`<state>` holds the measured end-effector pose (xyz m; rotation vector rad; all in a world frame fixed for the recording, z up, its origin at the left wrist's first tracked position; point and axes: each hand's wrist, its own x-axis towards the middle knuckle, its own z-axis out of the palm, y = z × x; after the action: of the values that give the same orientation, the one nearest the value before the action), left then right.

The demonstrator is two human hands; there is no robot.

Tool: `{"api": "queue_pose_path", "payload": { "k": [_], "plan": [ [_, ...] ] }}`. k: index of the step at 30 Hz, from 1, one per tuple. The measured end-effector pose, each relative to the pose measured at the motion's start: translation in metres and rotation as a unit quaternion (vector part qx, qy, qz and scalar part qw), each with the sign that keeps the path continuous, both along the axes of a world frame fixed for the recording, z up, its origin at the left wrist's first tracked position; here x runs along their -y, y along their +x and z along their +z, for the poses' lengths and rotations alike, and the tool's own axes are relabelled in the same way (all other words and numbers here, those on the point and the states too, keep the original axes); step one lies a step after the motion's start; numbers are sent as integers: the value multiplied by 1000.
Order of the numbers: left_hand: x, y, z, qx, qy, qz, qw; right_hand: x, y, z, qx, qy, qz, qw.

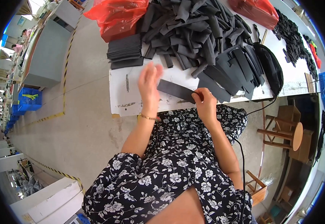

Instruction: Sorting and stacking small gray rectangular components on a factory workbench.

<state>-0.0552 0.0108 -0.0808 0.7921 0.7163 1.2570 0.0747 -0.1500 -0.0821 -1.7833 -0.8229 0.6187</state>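
Note:
A flat dark grey fabric strip [176, 90] stretches between my hands above the white table's near edge. My right hand [206, 104] pinches its right end between thumb and fingers. Beside the left end, my left hand [149, 86] is raised with its fingers stretched upward, somewhat blurred by motion; it holds nothing that I can see. A neat stack of dark strips [125, 48] lies beyond my left hand. A big loose heap of curled dark strips [192, 30] fills the middle of the table, and flat strips [235, 71] lie fanned out to the right.
Red plastic bags [119, 16] stand at the table's far left and far right. A black bag [268, 71] with a cord hanging from it lies at the right edge. Wooden stools [296, 136] stand on the floor to the right, blue crates [30, 99] to the left.

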Motion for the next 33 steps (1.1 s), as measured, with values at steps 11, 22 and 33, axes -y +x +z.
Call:
{"api": "queue_pose_path", "payload": {
  "k": [11,22,33],
  "plan": [
    [-71,72,-25,-545,182,-53,817,25,50,-2,608,-138,139,769],
    [-40,22,4,-66,-143,-151,976,9,75,44,325,136,-32,935],
    [-9,21,17,110,-297,-237,918,22,25,59,263,92,95,956]
  ]
}}
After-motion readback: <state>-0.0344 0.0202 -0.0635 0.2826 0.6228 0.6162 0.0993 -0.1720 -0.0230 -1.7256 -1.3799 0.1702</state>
